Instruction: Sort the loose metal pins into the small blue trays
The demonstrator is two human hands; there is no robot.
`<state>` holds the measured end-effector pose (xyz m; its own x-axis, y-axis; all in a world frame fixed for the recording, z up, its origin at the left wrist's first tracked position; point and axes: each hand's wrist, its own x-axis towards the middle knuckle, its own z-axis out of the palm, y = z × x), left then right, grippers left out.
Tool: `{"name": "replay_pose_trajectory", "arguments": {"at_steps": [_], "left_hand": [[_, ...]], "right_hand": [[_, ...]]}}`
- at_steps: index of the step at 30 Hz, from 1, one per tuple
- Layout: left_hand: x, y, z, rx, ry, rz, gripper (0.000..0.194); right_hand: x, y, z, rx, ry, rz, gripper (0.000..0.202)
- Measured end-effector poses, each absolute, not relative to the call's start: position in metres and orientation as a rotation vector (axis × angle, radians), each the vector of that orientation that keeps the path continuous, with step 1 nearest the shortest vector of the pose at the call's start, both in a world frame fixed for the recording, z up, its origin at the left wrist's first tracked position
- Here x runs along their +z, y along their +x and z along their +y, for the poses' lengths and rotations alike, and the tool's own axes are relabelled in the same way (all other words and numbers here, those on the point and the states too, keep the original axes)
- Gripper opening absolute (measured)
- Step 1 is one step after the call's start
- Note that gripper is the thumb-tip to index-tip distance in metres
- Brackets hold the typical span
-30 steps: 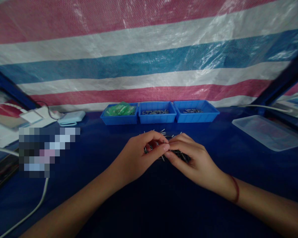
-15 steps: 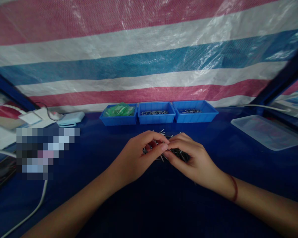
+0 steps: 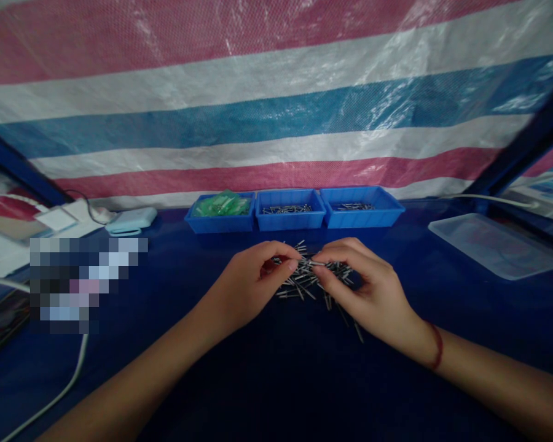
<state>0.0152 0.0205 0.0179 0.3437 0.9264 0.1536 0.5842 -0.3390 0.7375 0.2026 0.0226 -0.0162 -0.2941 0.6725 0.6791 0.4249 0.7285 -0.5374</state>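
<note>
A loose pile of blind rivets point(image 3: 299, 285), thin metal pins with thicker ends, lies on the dark blue table under and between my hands. My right hand point(image 3: 366, 282) pinches one silvery rivet point(image 3: 317, 264) between thumb and forefinger, its end pointing left. Just left of it, my left hand point(image 3: 253, 279) is closed, thumb and forefinger tips together over the pile. What sits in that left pinch is too small to make out. The fingertips of the two hands are slightly apart.
Behind the pile stand three blue bins: the left bin point(image 3: 221, 224) with a green plastic bag point(image 3: 223, 204), the middle bin point(image 3: 291, 222) and right bin point(image 3: 366, 218) with metal pins. A clear plastic lid point(image 3: 498, 245) lies right. A white cable point(image 3: 79, 362) runs along the left.
My hands, fingertips touching before, have drawn slightly apart. The right moved right and up, baring the rivet in its pinch and more of the pile.
</note>
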Motion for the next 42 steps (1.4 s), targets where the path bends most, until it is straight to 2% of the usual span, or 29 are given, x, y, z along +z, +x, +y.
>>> {"name": "replay_pose_trajectory", "arguments": {"at_steps": [12,18,23,27,29,35,42], "left_hand": [[0.014,0.014,0.018,0.546,2.118,1.163,0.018],[0.016,0.015,0.016,0.565,2.076,1.229,0.023],[0.018,0.009,0.022,0.647,2.075,1.336,0.033],[0.023,-0.004,0.029,0.6,2.349,1.344,0.025],[0.026,-0.013,0.033,0.527,2.53,1.321,0.021],[0.026,-0.024,0.036,0.164,2.54,1.313,0.02],[0.014,-0.014,0.033,0.145,2.585,1.293,0.014]], "right_hand": [[-0.013,0.204,0.02,0.181,-0.666,-2.029,0.008],[-0.004,0.216,0.034,-0.054,-0.635,-2.246,0.003],[0.002,0.249,0.08,-0.36,-1.01,-1.944,0.011],[-0.011,0.276,0.111,-0.588,-1.378,-1.851,0.021],[-0.019,0.28,0.115,-0.633,-1.415,-1.905,0.025],[-0.025,0.258,0.091,-0.522,-1.199,-2.066,0.019],[-0.028,0.234,0.069,-0.23,-0.994,-2.2,0.016]]}}
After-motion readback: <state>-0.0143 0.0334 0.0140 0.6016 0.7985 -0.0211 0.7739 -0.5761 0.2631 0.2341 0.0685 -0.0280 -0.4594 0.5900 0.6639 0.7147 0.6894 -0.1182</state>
